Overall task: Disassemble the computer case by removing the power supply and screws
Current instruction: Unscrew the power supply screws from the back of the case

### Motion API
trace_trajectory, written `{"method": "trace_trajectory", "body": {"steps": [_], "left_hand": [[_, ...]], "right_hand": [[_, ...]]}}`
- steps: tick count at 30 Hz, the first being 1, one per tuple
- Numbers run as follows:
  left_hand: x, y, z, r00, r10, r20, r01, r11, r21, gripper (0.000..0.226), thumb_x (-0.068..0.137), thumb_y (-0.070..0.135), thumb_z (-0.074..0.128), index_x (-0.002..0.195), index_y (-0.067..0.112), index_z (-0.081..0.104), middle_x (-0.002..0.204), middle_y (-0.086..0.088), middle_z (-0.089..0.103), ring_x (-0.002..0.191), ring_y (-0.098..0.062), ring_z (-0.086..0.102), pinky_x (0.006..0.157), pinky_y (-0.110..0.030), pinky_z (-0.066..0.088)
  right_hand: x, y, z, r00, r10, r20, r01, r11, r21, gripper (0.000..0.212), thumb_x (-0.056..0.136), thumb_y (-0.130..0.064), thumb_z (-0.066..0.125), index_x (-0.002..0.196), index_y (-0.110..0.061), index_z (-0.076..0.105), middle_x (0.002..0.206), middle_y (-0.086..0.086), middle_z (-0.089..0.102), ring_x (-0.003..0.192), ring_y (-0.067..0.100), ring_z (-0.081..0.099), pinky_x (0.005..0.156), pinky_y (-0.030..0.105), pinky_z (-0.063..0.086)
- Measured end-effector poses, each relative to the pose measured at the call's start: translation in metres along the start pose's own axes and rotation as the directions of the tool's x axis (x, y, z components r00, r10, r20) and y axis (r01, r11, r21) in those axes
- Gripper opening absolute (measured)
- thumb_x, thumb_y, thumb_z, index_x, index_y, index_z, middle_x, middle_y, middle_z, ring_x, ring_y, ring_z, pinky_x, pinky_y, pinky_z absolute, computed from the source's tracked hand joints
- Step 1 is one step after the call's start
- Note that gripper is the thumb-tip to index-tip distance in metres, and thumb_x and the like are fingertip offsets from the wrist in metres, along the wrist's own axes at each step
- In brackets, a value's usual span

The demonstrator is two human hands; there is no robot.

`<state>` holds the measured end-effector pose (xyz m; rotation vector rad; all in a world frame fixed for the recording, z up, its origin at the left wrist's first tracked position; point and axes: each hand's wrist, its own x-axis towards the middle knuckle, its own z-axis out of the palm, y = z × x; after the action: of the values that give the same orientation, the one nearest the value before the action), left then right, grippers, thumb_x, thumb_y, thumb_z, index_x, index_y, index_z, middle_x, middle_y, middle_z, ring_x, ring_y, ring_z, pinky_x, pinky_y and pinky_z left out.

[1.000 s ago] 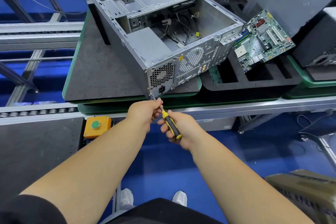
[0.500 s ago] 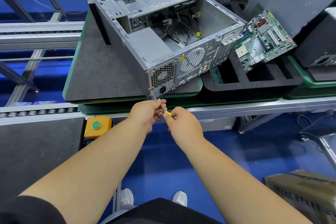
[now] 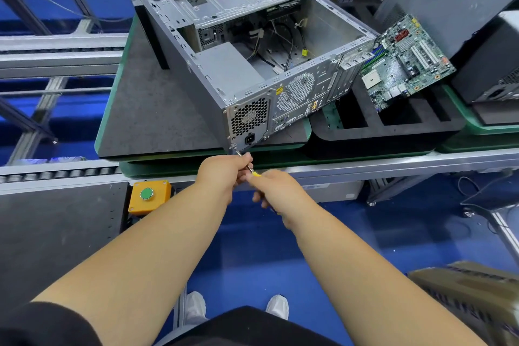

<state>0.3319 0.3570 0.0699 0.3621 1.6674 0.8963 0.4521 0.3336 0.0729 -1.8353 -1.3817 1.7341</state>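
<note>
Fingers of the left hand (image 3: 224, 170) are curled together, pinching the metal shaft of the screwdriver (image 3: 248, 168) just behind its tip. That tip meets the lower rear corner of the computer case (image 3: 244, 64), beside the power supply (image 3: 248, 121), whose honeycomb vent and black socket face the person. The case lies on its side, open side up, on a dark mat (image 3: 151, 109), its rear corner reaching past the mat's near edge. To the left, lower down, sits an orange box with a green button (image 3: 148, 195). The right hand (image 3: 276, 189) wraps its curled fingers round the yellow handle, hiding most of it. Further right, a green motherboard (image 3: 404, 64) leans tilted over a black foam tray (image 3: 393, 129).
</note>
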Motion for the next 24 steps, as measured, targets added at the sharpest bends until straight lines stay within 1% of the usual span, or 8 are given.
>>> {"method": "trace_trajectory", "body": {"steps": [2,4,8,11,13,18,21,24], "left_hand": [[0.001,0.0,-0.001,1.0,-0.004,0.004,0.004,1.0,0.025,0.022,0.093,0.018,0.064,0.073,0.009,0.066,0.067,-0.003,0.061,0.056,-0.01,0.05,0.07,-0.025,0.046],[0.001,-0.001,-0.002,1.0,0.002,0.001,-0.002,1.0,0.016,0.02,0.092,0.019,0.065,0.073,0.01,0.068,0.068,-0.003,0.062,0.057,-0.01,0.05,0.075,-0.028,0.045],[0.001,-0.005,-0.004,1.0,-0.005,0.007,0.005,0.998,-0.066,0.014,0.091,0.02,0.066,0.083,0.01,0.071,0.072,-0.003,0.066,0.062,-0.011,0.056,0.072,-0.026,0.05],[0.002,-0.007,-0.01,0.996,-0.022,0.081,0.045,0.955,-0.293,0.017,0.094,0.024,0.062,0.097,0.008,0.069,0.086,-0.004,0.072,0.083,-0.014,0.067,0.078,-0.024,0.053],[0.002,-0.007,-0.013,0.992,-0.022,0.124,0.071,0.912,-0.403,0.018,0.096,0.024,0.059,0.099,0.008,0.067,0.089,-0.004,0.074,0.09,-0.014,0.069,0.076,-0.023,0.053],[0.0,-0.004,-0.009,0.992,-0.063,0.111,0.109,0.873,-0.475,0.016,0.098,0.019,0.056,0.096,0.008,0.067,0.082,-0.003,0.076,0.079,-0.011,0.071,0.064,-0.021,0.053],[0.0,-0.003,-0.007,0.993,-0.065,0.103,0.107,0.87,-0.481,0.014,0.096,0.018,0.059,0.097,0.007,0.067,0.083,-0.004,0.075,0.079,-0.012,0.072,0.066,-0.021,0.054],[0.0,-0.002,-0.007,0.995,-0.046,0.093,0.085,0.879,-0.469,0.014,0.094,0.017,0.062,0.102,0.006,0.066,0.09,-0.006,0.075,0.083,-0.014,0.071,0.069,-0.022,0.055]], "right_hand": [[-0.001,0.002,-0.003,0.982,0.106,0.158,-0.148,0.949,0.279,0.042,0.1,-0.048,0.045,0.085,-0.014,0.065,0.062,0.0,0.064,0.048,0.012,0.05,0.047,0.022,0.037],[-0.001,0.006,-0.005,0.967,0.131,0.218,-0.212,0.887,0.411,0.047,0.103,-0.043,0.04,0.084,-0.011,0.07,0.059,0.001,0.062,0.043,0.011,0.047,0.044,0.019,0.037],[-0.001,0.006,-0.002,0.972,0.139,0.19,-0.214,0.859,0.466,0.045,0.105,-0.037,0.041,0.087,-0.009,0.07,0.057,-0.001,0.056,0.04,0.01,0.04,0.043,0.021,0.033],[-0.003,0.003,-0.001,0.975,0.152,0.16,-0.21,0.869,0.449,0.043,0.105,-0.037,0.041,0.088,-0.009,0.07,0.056,-0.002,0.054,0.041,0.01,0.039,0.044,0.021,0.032],[-0.003,0.002,-0.001,0.978,0.163,0.133,-0.204,0.889,0.409,0.043,0.105,-0.037,0.041,0.087,-0.01,0.069,0.053,-0.003,0.053,0.041,0.009,0.038,0.043,0.02,0.032],[0.002,-0.006,0.005,0.978,0.209,0.001,-0.206,0.958,0.198,0.041,0.103,-0.04,0.041,0.082,-0.015,0.065,0.052,-0.004,0.052,0.048,0.011,0.039,0.046,0.023,0.034],[0.003,0.001,0.005,0.994,0.033,-0.102,-0.034,0.999,-0.007,0.035,0.102,-0.04,0.042,0.082,-0.019,0.062,0.063,-0.003,0.058,0.054,0.014,0.045,0.056,0.03,0.039],[-0.003,0.006,0.002,0.969,-0.172,-0.175,0.107,0.937,-0.333,0.033,0.102,-0.045,0.04,0.088,-0.02,0.057,0.077,-0.001,0.065,0.068,0.021,0.057,0.061,0.033,0.044]]}}
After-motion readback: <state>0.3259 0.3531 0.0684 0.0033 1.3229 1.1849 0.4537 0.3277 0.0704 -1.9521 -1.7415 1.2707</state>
